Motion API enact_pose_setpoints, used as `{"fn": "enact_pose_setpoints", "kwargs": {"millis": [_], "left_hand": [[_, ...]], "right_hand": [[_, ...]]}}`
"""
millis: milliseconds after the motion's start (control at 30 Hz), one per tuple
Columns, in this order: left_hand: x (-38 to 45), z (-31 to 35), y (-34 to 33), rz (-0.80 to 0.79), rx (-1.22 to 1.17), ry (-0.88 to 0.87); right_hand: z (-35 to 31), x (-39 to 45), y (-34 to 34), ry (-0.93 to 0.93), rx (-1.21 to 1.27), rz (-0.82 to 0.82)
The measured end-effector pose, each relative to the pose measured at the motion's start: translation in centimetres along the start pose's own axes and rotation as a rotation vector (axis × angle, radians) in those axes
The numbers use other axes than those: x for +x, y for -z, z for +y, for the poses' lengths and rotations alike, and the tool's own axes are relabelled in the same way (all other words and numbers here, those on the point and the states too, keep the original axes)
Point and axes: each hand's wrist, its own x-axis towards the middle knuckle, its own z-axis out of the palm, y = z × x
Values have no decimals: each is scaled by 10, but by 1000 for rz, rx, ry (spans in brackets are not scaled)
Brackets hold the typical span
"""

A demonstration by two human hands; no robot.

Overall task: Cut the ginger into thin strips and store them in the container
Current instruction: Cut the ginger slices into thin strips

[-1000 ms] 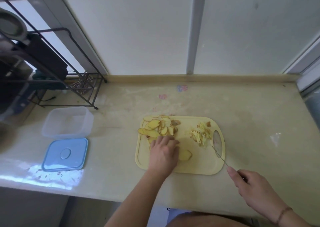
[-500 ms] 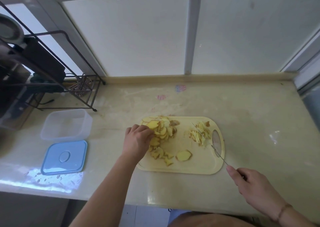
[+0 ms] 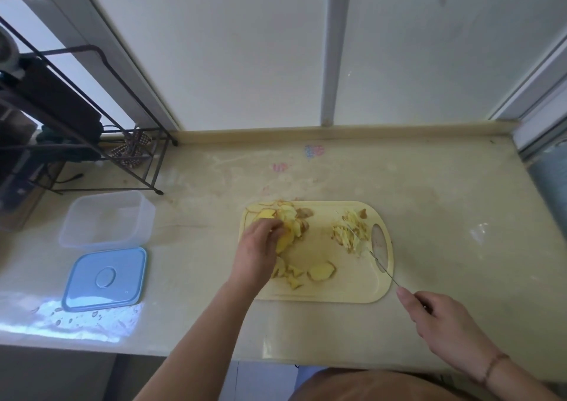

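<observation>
A pale yellow cutting board (image 3: 334, 290) lies on the beige tabletop (image 3: 445, 210), and all the ginger sits on it in three groups. At the far left corner is a heap of ginger slices (image 3: 294, 219): thin, oval, pale yellow rounds with tan skin at some edges, overlapping one another. Nearer the front edge lie a few loose pieces (image 3: 320, 271), one a broad oval slice, the others smaller and irregular. At the right end, just beside the board's oval handle hole, is a small pile of ginger strips (image 3: 349, 232), fine, pale slivers lying tangled together.

The left hand (image 3: 260, 247) reaches over the board's left side, its fingers curled down onto the slice heap; the grip appears to close on a slice or two, though the fingertips are partly hidden. The right hand (image 3: 445, 324) is off the board's front right corner, its grip closed around the handle of a knife (image 3: 380, 264), whose thin blade slants up over the board toward the strips, its tip at the pile's near edge.

Well to the left, a clear plastic container (image 3: 107, 219) stands open on the tabletop, with its blue lid (image 3: 106, 278) lying flat just in front of it. A black wire rack (image 3: 92, 118) stands at the far left corner
</observation>
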Motion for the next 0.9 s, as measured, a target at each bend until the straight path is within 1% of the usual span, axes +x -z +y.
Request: {"fn": "enact_pose_setpoints", "kwargs": {"millis": [67, 100, 167, 300, 367, 433, 500, 533, 633, 767, 900], "left_hand": [[1, 12, -14, -137, -17, -31], [2, 15, -21, -181, -22, -27], [2, 21, -32, -254, -28, -11], [0, 19, -46, -364, 63, -119], [-3, 13, -48, -369, 116, -167], [-9, 9, -45, -285, 169, -178], [-23, 10, -40, -168, 232, -153], [-30, 12, -39, -148, 260, -134], [-48, 17, -39, -178, 333, -94], [-38, 19, -44, -192, 348, -79], [-20, 23, -45, -304, 371, -62]], "right_hand": [[-1, -1, 0, -5, 10, -2], [-1, -1, 0, -3, 11, -4], [-1, 0, 0, -1, 6, -3], [1, 0, 0, -1, 8, 6], [2, -1, 1, -10, 16, 7], [2, -1, 2, -21, 22, 11], [3, -2, 2, -32, 32, 25], [4, -2, 2, -34, 37, 29], [5, -2, 1, -25, 34, 31], [5, -3, 0, -23, 19, 28], [5, -4, 0, -19, 9, 19]]}}
